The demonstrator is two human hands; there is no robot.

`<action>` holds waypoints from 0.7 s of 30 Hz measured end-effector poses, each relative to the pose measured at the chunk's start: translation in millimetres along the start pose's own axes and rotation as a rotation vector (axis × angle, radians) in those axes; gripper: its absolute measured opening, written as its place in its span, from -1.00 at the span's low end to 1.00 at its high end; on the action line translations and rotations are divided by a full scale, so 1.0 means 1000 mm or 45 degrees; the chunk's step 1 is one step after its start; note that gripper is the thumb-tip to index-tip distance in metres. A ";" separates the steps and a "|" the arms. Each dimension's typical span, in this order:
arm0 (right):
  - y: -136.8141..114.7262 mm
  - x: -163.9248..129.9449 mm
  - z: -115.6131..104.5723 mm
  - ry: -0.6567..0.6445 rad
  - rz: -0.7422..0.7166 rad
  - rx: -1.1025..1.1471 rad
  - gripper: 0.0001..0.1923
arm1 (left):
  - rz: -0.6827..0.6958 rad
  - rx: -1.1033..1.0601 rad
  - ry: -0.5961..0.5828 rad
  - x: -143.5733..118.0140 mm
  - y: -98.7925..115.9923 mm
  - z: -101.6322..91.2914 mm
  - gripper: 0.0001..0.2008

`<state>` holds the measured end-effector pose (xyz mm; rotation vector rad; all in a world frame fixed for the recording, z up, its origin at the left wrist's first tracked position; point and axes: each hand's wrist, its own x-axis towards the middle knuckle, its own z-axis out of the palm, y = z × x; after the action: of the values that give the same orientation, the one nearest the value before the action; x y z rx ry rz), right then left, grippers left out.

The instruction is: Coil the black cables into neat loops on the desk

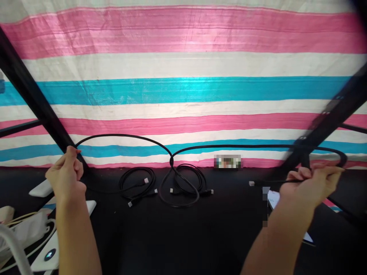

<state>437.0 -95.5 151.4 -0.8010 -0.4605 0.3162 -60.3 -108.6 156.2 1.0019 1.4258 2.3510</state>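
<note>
A long black cable [237, 146] stretches between my two hands above the black table and crosses itself in a loop near the middle. My left hand [69, 172] pinches it at the left, close to a dark metal post. At the right, my right hand [314, 183] is closed around the cable, where it bends back in a curve. A plug end [252, 183] with a light metal tip sticks out leftward from that hand. Behind the hanging loop, a coiled black cable [190, 179] lies on the table. Another coiled black cable [137, 187] rests to its left.
White power banks [46, 254], chargers [31, 229] and pale cords crowd the lower left. A tablet-like device [273, 196] lies partly under my right forearm. Dark metal posts [46, 110] rise on both sides before a striped sheet [183, 91]. A blurred-out small item [228, 162] is at the back edge.
</note>
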 end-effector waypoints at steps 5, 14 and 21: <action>0.002 -0.010 0.013 -0.290 -0.033 0.176 -0.76 | 0.173 -0.047 0.015 -0.012 0.014 0.012 -0.76; 0.016 -0.067 0.067 -0.762 0.135 0.113 -0.72 | 0.238 -0.113 -0.031 -0.038 0.033 0.044 -0.91; 0.010 -0.111 0.085 -1.085 0.263 0.064 -0.83 | 0.232 -0.052 -0.176 -0.051 0.038 0.045 -0.90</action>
<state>297.4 -85.5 164.6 -0.6375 -1.1622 0.8678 12.4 -122.2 179.9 1.3056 1.2802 2.3688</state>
